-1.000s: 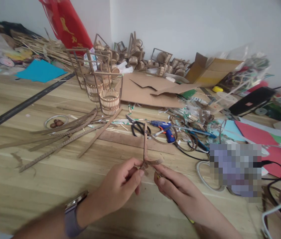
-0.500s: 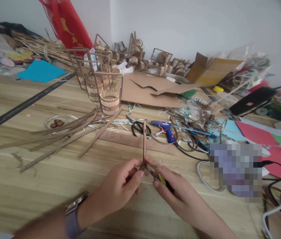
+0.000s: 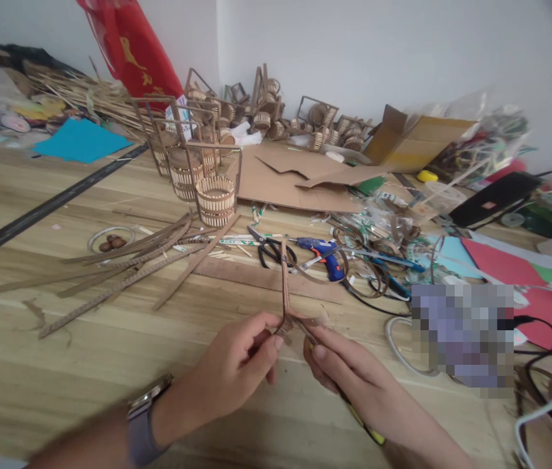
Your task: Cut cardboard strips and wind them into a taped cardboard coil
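My left hand (image 3: 237, 371) pinches the lower end of a thin brown cardboard strip (image 3: 284, 286) that stands upright and bends to the right at its base. My right hand (image 3: 349, 378) is closed round a slim yellow-and-black tool (image 3: 366, 431), likely a craft knife, with its tip at the bend of the strip. A watch (image 3: 142, 420) sits on my left wrist. Both hands hover low over the wooden table (image 3: 61, 365), near its front.
Long cardboard strips (image 3: 124, 267) lie to the left. Scissors (image 3: 271, 249), a blue glue gun (image 3: 325, 254) and tangled cords lie just beyond the hands. Small woven baskets (image 3: 215, 198), flat cardboard (image 3: 286, 179), a red bag (image 3: 132, 45) and coloured paper crowd the back and right.
My right hand shifted slightly around the strip's bend, and the yellow tool now shows lower, under my wrist. My left hand and the strip have barely moved.
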`<action>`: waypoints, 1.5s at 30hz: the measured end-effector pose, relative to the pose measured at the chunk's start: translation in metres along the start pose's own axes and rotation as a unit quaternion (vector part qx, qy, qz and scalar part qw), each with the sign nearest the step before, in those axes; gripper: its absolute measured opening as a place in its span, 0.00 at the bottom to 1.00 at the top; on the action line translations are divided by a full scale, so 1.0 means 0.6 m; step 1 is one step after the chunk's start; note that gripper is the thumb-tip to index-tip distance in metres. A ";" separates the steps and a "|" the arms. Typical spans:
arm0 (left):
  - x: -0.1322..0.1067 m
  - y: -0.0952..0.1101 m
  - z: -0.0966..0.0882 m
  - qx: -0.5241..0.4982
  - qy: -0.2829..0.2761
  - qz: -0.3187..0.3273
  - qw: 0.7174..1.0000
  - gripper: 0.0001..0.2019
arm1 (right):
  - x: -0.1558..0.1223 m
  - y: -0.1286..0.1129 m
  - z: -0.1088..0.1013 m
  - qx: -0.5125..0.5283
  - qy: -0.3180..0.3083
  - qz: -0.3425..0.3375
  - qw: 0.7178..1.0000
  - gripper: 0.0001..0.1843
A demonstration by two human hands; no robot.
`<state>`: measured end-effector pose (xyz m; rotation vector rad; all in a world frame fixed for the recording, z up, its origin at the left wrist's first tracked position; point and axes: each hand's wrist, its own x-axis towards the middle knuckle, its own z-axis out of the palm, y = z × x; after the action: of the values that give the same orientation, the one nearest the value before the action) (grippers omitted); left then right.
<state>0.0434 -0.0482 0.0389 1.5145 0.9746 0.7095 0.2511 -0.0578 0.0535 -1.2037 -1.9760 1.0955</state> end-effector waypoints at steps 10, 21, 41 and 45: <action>0.004 -0.016 0.003 -0.110 -0.011 -0.029 0.993 0.20 | 0.008 -0.012 0.005 -0.012 -0.047 -0.006 0.999 0.19; -0.003 -0.003 0.000 0.001 0.006 0.010 1.000 0.15 | 0.001 -0.004 0.005 0.180 -0.088 0.113 0.973 0.24; 0.006 -0.001 0.002 -0.007 0.078 -0.026 0.997 0.12 | 0.002 0.025 0.032 -0.261 0.111 -0.130 0.950 0.18; -0.002 0.005 0.009 0.054 0.021 0.008 0.998 0.11 | -0.004 0.015 0.041 -0.226 0.216 -0.177 0.934 0.13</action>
<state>0.0480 -0.0517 0.0411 1.6093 1.0475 0.7122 0.2366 -0.0664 0.0336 -1.1218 -2.0272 0.1725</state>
